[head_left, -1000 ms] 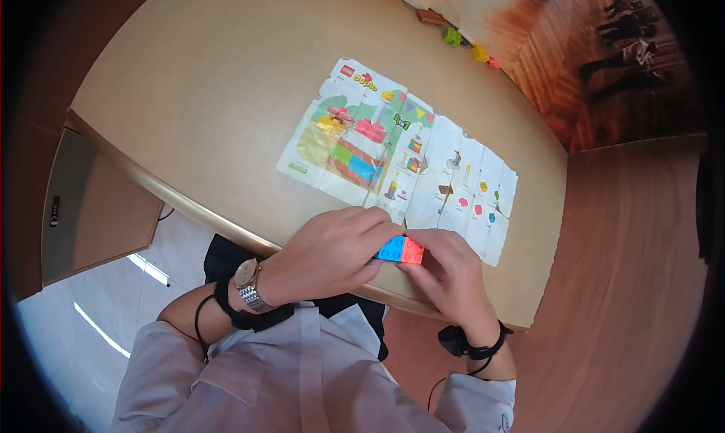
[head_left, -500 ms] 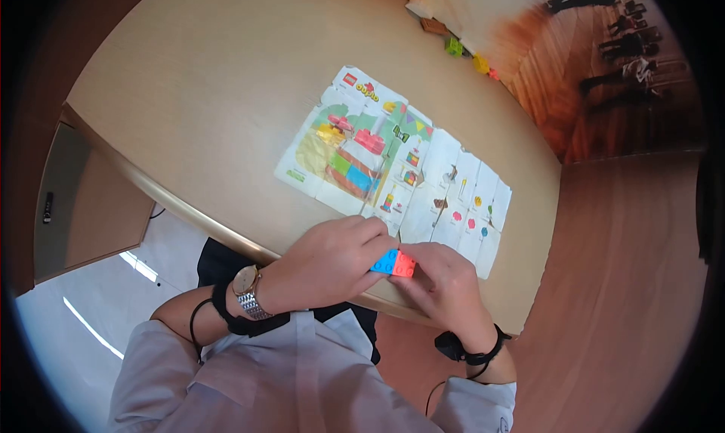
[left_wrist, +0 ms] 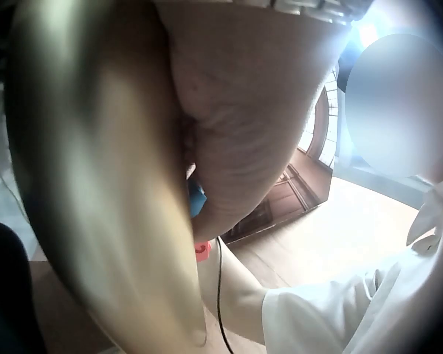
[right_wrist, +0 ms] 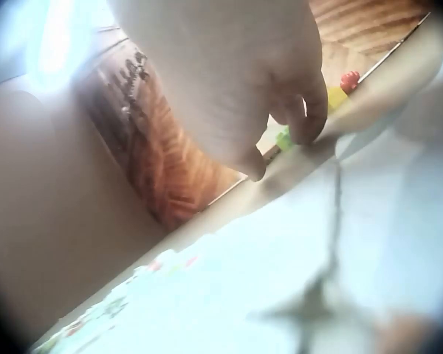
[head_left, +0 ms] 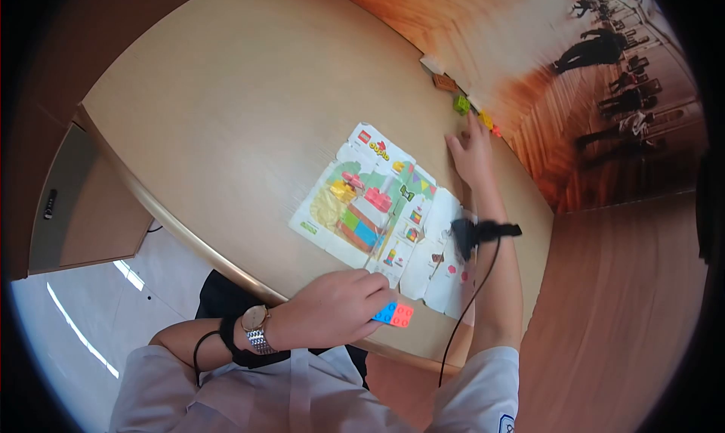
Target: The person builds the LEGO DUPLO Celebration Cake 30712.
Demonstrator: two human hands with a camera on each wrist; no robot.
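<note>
Near the front edge of the table my left hand [head_left: 332, 304] pinches a blue brick [head_left: 386, 312] joined side by side with a coral-red brick [head_left: 402, 317], studs facing up. In the left wrist view the blue brick [left_wrist: 197, 199] shows beneath the palm, partly covered. My right hand [head_left: 474, 157] reaches across to the table's far edge with its fingers spread and holds nothing. Its fingertips are right by a green brick [head_left: 461, 104] and a yellow brick [head_left: 485, 120]. The right wrist view shows the green brick [right_wrist: 283, 139] beyond the fingers.
A creased Lego Duplo picture sheet [head_left: 317, 206] lies mid-table, its right part under my right forearm. Along the far edge also sit a brown brick [head_left: 444, 82], a white piece [head_left: 430, 63] and a small red piece [head_left: 496, 131], against a printed backdrop [head_left: 521, 85].
My right hand has let go of the joined bricks and moved forward to the far edge. The left hand keeps its hold on them near the front edge.
</note>
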